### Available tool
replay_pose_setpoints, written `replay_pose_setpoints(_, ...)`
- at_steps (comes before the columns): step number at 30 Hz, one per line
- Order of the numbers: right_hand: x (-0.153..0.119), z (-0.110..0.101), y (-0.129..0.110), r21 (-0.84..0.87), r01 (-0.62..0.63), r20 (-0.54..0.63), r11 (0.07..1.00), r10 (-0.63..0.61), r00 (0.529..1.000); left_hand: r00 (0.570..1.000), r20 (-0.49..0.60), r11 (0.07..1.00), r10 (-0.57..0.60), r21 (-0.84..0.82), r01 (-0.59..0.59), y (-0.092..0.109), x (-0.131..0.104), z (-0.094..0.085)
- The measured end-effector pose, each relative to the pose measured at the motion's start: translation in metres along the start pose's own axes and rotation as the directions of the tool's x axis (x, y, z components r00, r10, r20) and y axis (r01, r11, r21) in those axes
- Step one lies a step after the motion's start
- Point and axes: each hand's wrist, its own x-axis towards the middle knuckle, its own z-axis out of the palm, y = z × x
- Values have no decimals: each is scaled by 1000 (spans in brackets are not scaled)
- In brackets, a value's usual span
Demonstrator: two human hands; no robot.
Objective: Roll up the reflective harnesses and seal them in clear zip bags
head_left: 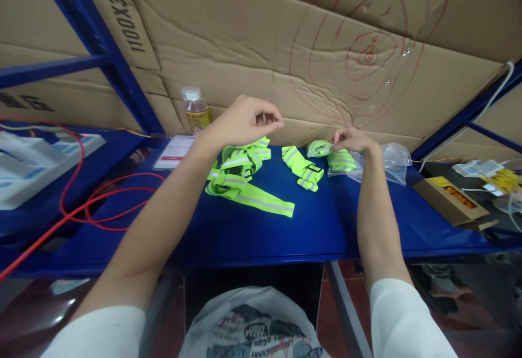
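My left hand [249, 121] is raised above the table, fingers curled and the thumb near the index fingertip; nothing shows in it. Beneath it lies a loose tangle of fluorescent yellow-green reflective straps [238, 170], one flat end stretching right. My right hand [354, 140] pinches the edge of a clear plastic bag [320, 148] with a rolled strap inside. Another bagged strap roll [341, 161] sits just below that hand. Between the tangle and the bags rests a folded reflective strap [304, 168] with a black buckle.
A clear bottle [196, 110] with yellow contents stands at the back left, by a white and red card [174, 152]. Red cable [87, 205] loops at left. Empty-looking clear bags [395, 163] and an open cardboard box [451, 201] are at right. Cardboard [244, 42] walls the back.
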Motion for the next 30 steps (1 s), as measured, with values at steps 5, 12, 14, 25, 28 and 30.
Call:
replay_pose_setpoints(5, 10, 13, -2, -407, -130, 127, 904, 197, 972, 999, 48, 1000, -3, 0, 3, -2, -1, 2)
replay_pose_setpoints(12, 3, -7, -3, -329, -144, 98, 933, 186, 978, 992, 126, 1000, -24, 9, 23, -6, -1, -4)
replay_pose_setpoints(14, -12, -30, 8, -209, -177, -71, 962, 165, 984, 988, 147, 999, -34, 21, 32, -8, 0, -6)
replay_pose_setpoints(25, -88, -67, 99, 29, -379, -404, 925, 357, 842, 887, 443, 991, -131, 95, 99, -38, -3, 4)
replay_pose_setpoints(28, -83, -60, 108, 46, -429, -385, 902, 412, 826, 922, 365, 988, -130, 131, 87, -31, -19, 0)
replay_pose_setpoints(30, -76, -52, 110, 41, -477, -356, 878, 458, 814, 920, 371, 987, -127, 136, 82, -27, -38, 1)
